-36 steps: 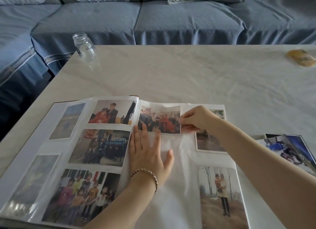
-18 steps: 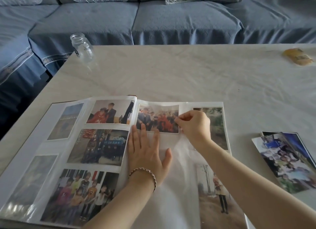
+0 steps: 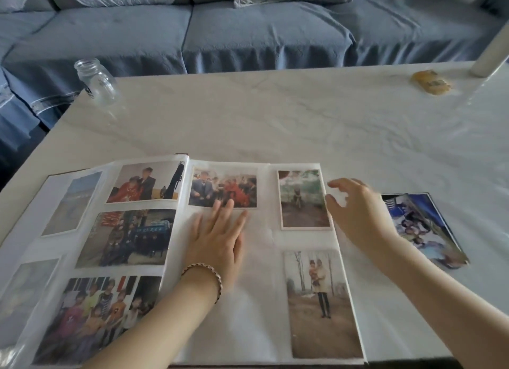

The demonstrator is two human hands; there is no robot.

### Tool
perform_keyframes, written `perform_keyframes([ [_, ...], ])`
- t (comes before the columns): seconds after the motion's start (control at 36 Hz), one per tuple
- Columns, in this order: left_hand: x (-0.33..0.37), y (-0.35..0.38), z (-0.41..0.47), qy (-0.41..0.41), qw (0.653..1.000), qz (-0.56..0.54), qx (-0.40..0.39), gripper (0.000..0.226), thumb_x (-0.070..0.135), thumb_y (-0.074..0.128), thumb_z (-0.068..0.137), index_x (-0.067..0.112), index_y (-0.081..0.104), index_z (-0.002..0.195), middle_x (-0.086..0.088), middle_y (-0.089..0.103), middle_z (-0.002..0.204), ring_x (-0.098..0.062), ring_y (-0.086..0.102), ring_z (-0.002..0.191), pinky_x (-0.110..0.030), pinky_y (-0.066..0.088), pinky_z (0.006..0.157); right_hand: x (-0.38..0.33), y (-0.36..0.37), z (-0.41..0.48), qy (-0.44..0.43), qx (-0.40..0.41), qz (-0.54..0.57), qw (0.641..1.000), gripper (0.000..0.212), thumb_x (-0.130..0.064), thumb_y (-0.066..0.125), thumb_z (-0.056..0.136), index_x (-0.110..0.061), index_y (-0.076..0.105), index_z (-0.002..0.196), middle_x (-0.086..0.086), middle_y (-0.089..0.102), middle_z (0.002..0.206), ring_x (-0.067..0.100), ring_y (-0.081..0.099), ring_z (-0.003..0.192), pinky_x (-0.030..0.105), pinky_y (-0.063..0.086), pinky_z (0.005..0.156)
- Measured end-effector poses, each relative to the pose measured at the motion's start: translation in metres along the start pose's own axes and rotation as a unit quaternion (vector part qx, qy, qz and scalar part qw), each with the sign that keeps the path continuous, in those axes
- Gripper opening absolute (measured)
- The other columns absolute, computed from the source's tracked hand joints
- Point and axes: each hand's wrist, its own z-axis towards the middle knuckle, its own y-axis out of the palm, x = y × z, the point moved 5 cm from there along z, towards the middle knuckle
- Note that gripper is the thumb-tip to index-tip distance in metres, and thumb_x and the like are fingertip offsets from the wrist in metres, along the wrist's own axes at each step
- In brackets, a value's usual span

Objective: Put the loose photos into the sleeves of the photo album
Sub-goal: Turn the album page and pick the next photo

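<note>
The photo album (image 3: 259,313) lies open on the table, both pages with photos in clear sleeves. A group photo (image 3: 223,187) sits in the top-left sleeve of the right page. My left hand (image 3: 217,239) presses flat on that page just below it, fingers straight, fingertips at the photo's lower edge. My right hand (image 3: 355,211) hovers at the album's right edge with loosely curled fingers and holds nothing. A small stack of loose photos (image 3: 424,228) lies on the table right of that hand.
A glass jar (image 3: 96,81) stands at the table's far left corner. A yellow packet (image 3: 431,82) lies at the far right, next to a white post (image 3: 490,52). A blue sofa (image 3: 248,30) runs behind the white table (image 3: 275,121).
My right hand has let go of the group photo, now seated in its sleeve, and moved right to the album's edge. My left hand stays pressed on the page.
</note>
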Motion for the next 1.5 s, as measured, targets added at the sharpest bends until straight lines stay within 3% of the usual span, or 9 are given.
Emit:
perform_keyframes([
  [0.44, 0.002, 0.001, 0.002, -0.033, 0.996, -0.059, -0.062, 0.081, 0.049, -0.008, 0.074, 0.034, 0.031, 0.143, 0.006, 0.016, 0.155, -0.015, 0.006, 0.145, -0.035, -0.003, 0.114, 0.085, -0.029, -0.034, 0.047, -0.100, -0.221, 0.969, 0.042, -0.045, 0.042, 0.094, -0.020, 0.054, 0.124, 0.000, 0.053, 0.130, 0.022, 0.051, 0.117, 0.028, 0.038, 0.086],
  [0.56, 0.004, -0.001, 0.002, -0.036, 0.995, -0.050, -0.076, 0.081, 0.050, -0.010, 0.074, 0.034, 0.028, 0.144, 0.007, 0.014, 0.155, -0.015, 0.004, 0.145, -0.035, -0.003, 0.115, 0.086, -0.035, -0.034, 0.043, -0.075, -0.215, 0.973, 0.027, -0.029, 0.037, 0.098, -0.019, 0.057, 0.083, 0.004, 0.063, 0.093, 0.030, 0.056, 0.086, 0.029, 0.036, 0.064],
  [0.64, 0.009, -0.008, 0.004, -0.050, 0.994, -0.054, -0.080, 0.059, 0.045, 0.007, 0.091, 0.031, 0.027, 0.145, 0.007, 0.011, 0.156, -0.013, 0.001, 0.145, -0.032, -0.003, 0.115, 0.084, -0.042, -0.036, 0.020, -0.014, -0.240, 0.970, 0.033, -0.014, 0.044, 0.095, -0.019, 0.038, 0.062, 0.000, 0.053, 0.069, 0.027, 0.042, 0.061, 0.028, 0.026, 0.050],
  [0.72, 0.020, -0.020, 0.007, -0.078, 0.984, -0.150, -0.050, 0.038, 0.020, 0.044, 0.096, 0.016, 0.049, 0.134, 0.002, 0.035, 0.148, -0.013, 0.022, 0.140, -0.024, 0.012, 0.113, 0.065, -0.055, -0.046, -0.101, 0.151, -0.167, 0.969, 0.023, -0.010, 0.049, 0.087, -0.006, 0.063, 0.069, 0.005, 0.067, 0.069, 0.027, 0.053, 0.048, 0.020, 0.032, 0.041],
  [0.86, 0.061, -0.045, 0.007, -0.137, 0.848, -0.499, -0.112, 0.033, 0.047, 0.060, 0.084, 0.019, 0.069, 0.100, 0.011, 0.069, 0.098, -0.005, 0.063, 0.095, -0.011, 0.045, 0.082, 0.017, -0.043, -0.068, -0.281, 0.179, -0.044, 0.942, 0.028, -0.014, 0.053, 0.085, -0.007, 0.067, 0.109, 0.006, 0.067, 0.111, 0.021, 0.065, 0.102, 0.039, 0.050, 0.089],
  [0.97, 0.085, -0.055, 0.000, -0.160, 0.726, -0.644, -0.179, 0.034, 0.031, 0.062, 0.080, 0.002, 0.067, 0.096, -0.010, 0.073, 0.087, -0.018, 0.071, 0.082, -0.026, 0.057, 0.078, -0.017, -0.018, -0.086, -0.365, 0.109, -0.005, 0.924, 0.031, -0.016, 0.049, 0.088, -0.009, 0.065, 0.114, 0.005, 0.063, 0.119, 0.018, 0.060, 0.112, 0.037, 0.050, 0.093],
  [1.06, 0.072, -0.056, -0.003, -0.203, 0.766, -0.602, -0.102, 0.014, 0.005, 0.061, 0.087, -0.008, 0.066, 0.085, -0.006, 0.069, 0.067, -0.007, 0.067, 0.061, -0.021, 0.056, 0.059, -0.034, -0.003, -0.093, -0.387, 0.068, 0.005, 0.919, 0.032, -0.024, 0.048, 0.092, -0.007, 0.071, 0.105, 0.006, 0.066, 0.117, 0.020, 0.062, 0.110, 0.035, 0.050, 0.093],
  [1.25, 0.038, -0.080, 0.004, -0.079, 0.937, -0.308, -0.142, 0.021, 0.026, 0.066, 0.084, 0.025, 0.059, 0.064, 0.007, 0.060, 0.065, -0.005, 0.052, 0.061, -0.019, 0.040, 0.055, -0.047, -0.015, -0.084, -0.359, 0.084, 0.014, 0.929, 0.039, -0.027, 0.056, 0.086, -0.008, 0.061, 0.119, 0.008, 0.056, 0.130, 0.020, 0.046, 0.123, 0.031, 0.037, 0.104],
  [1.5, 0.051, -0.110, 0.018, 0.067, 0.971, -0.207, -0.100, 0.009, 0.041, 0.069, 0.079, 0.036, 0.062, 0.080, 0.015, 0.064, 0.077, -0.006, 0.060, 0.076, -0.027, 0.049, 0.073, -0.064, -0.014, -0.064, -0.297, -0.116, -0.058, 0.946, 0.022, -0.038, 0.057, 0.089, -0.020, 0.070, 0.086, -0.002, 0.067, 0.075, 0.025, 0.056, 0.071, 0.033, 0.046, 0.063],
])
